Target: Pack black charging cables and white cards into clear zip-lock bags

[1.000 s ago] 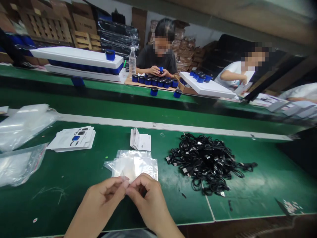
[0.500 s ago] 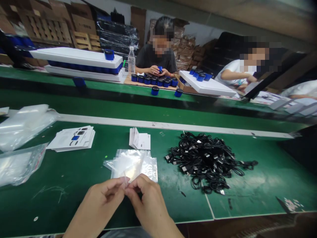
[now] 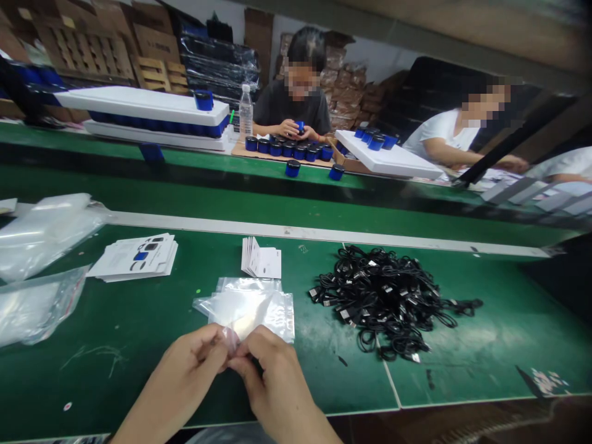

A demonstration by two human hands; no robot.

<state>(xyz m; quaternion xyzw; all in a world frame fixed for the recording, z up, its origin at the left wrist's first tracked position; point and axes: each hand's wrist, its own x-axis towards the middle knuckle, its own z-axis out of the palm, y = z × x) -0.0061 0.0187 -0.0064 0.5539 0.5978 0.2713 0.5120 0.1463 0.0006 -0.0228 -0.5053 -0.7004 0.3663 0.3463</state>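
Observation:
My left hand [image 3: 197, 356] and my right hand [image 3: 268, 370] meet at the front middle of the green table, both with fingers pinched together. Between their fingertips is the edge of a clear plastic bag [image 3: 230, 337], mostly hidden by the fingers. Just beyond the hands lies a loose pile of clear plastic bags [image 3: 277, 311]. Behind that pile stand folded white leaflets [image 3: 267, 263], partly fanned open. To the right of my hands is a large heap of black coiled USB cables [image 3: 383, 296].
Printed cards [image 3: 134, 258] are stacked at the left, near bigger plastic packs [image 3: 37, 308]. A white strip [image 3: 324, 234] runs behind them. On the raised far shelf stand blue jars with black lids [image 3: 292, 168] and white foam trays [image 3: 143, 105]. A co-worker [image 3: 296, 92] holds a blue jar there.
My fingertips have drawn slightly apart, showing more of the bag's edge. The far blue jars have shifted a little to the right. A co-worker at the right has moved an arm rightward.

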